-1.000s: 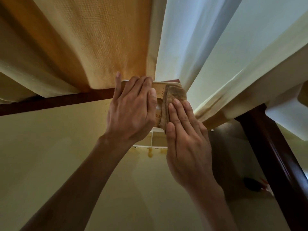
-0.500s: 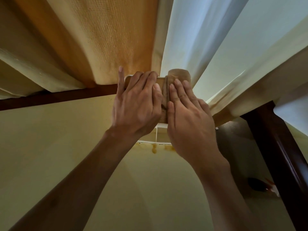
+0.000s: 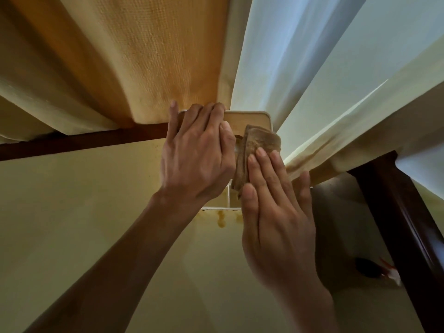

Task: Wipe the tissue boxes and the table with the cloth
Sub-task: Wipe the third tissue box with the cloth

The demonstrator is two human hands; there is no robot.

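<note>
At the far edge of the pale yellow table top [image 3: 72, 236], close against the hanging curtains, we see the tissue box with a tan wooden lid and white sides [image 3: 249, 120] standing upright, its lid facing us. That lid is a flat light-wood panel with rounded corners and a thin pale rim, and a rounded opening cut in its middle shows as a curved edge just between our two hands. Below the lid a strip of the white front wall is visible, with a vertical seam running down it, and the base meets the table just above a few small orange-brown stains [image 3: 222, 221] on the surface. Our left hand [image 3: 197, 155] grips the left part of the box, fingers curled over the top edge of the lid and the thumb lying along the side near the opening. Our right hand [image 3: 276, 212] is flat, fingers straight and together, pressing the folded brown cloth [image 3: 260, 143] against the right half of the lid; the cloth is bunched in soft folds, sticks out beyond the fingertips and hangs down a little past the lid's lower edge. Behind the box hang a coarse-woven orange-yellow curtain [image 3: 168, 56] on the left and a smooth pale blue-white curtain [image 3: 324, 68] on the right. A dark brown wooden rail [image 3: 84, 140] runs along the table's far edge.
</note>
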